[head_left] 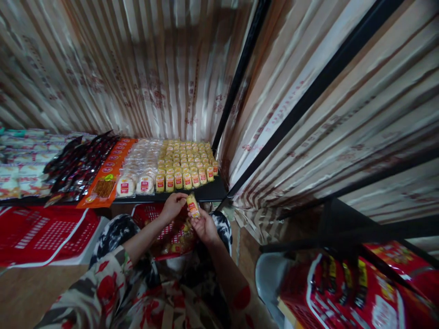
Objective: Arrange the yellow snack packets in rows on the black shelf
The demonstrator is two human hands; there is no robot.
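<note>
A small yellow snack packet [193, 206] with a red label is held up in front of the shelf edge. My right hand [205, 227] grips its lower end between thumb and fingers. The closed fingertips of my left hand [174, 205] meet the packet's upper left edge, seemingly pinching the wrapper. Just behind, rows of matching yellow packets [187, 177] stand on the black shelf [206, 194]. Below my hands, between my knees, a red basket [147, 211] contains more yellow packets, partly covered by my forearms.
Left along the shelf are round white-wrapped snacks [146, 184], an orange pack [103, 185], dark packs [77, 164] and white packs [32, 178]. Another red basket [51, 233] is at lower left. Black frame bars [274, 155] cross before pleated curtains [154, 68]. Red packages [373, 292] fill the lower right.
</note>
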